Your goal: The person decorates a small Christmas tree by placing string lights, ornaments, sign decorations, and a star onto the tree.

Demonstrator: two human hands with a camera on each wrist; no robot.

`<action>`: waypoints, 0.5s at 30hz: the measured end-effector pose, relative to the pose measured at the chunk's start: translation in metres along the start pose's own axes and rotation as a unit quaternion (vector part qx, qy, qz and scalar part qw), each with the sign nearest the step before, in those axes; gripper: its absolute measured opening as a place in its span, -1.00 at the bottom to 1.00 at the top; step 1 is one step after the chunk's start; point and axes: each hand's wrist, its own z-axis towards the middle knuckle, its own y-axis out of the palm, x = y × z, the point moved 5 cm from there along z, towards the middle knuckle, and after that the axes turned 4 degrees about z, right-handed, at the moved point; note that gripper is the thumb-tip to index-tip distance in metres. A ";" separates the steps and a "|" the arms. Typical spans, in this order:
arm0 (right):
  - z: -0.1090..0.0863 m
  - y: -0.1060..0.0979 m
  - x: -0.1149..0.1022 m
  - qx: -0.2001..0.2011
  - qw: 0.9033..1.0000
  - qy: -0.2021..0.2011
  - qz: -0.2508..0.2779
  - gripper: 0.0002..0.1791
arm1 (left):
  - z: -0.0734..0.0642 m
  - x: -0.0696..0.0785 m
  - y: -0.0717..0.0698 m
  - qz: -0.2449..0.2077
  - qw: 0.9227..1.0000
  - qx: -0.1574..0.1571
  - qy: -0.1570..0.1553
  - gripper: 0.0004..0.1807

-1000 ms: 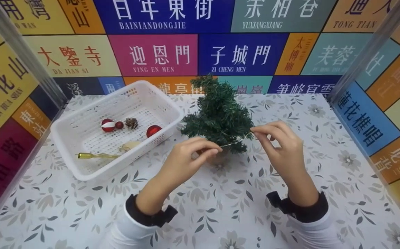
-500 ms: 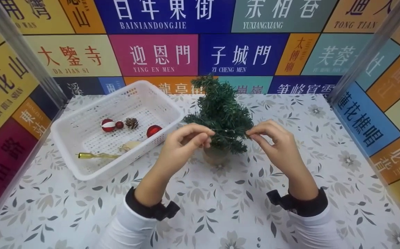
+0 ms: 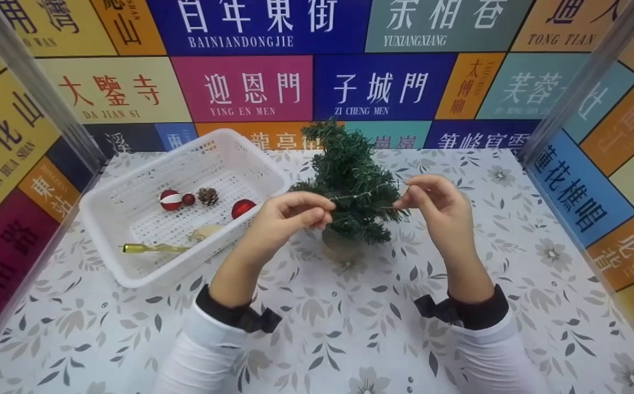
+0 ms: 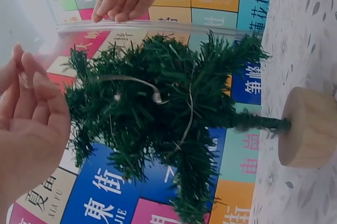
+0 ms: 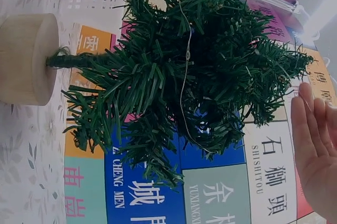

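Observation:
A small artificial Christmas tree (image 3: 350, 164) stands upright on a round wooden base (image 4: 308, 129). A thin wire string light (image 3: 369, 193) with tiny beads crosses the front of its branches; in the right wrist view the wire (image 5: 185, 79) runs over the needles. My left hand (image 3: 289, 216) pinches the strand between thumb and fingers, at the tree's left front. On the other side, my right hand (image 3: 443, 210) pinches the strand near the outer branches, thumb against fingertips. Part of the wire is hidden among the needles.
Left of the tree is a white perforated basket (image 3: 169, 164). Inside are a striped red-and-white ball (image 3: 171, 200), a small red ball (image 3: 188, 199), a pine cone (image 3: 208, 196), a shiny red ball (image 3: 243, 208) and a gold piece (image 3: 155, 248). Printed panels surround the floral tabletop.
My left hand has risen and shifted slightly left, and the strand now lies higher across the tree. My right hand dipped slightly inward, then rose and moved back outward.

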 end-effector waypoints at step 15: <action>0.006 -0.004 0.008 0.067 0.996 0.057 0.013 -0.90 | -0.010 -0.015 0.005 0.114 0.972 -0.181 -0.100 -0.72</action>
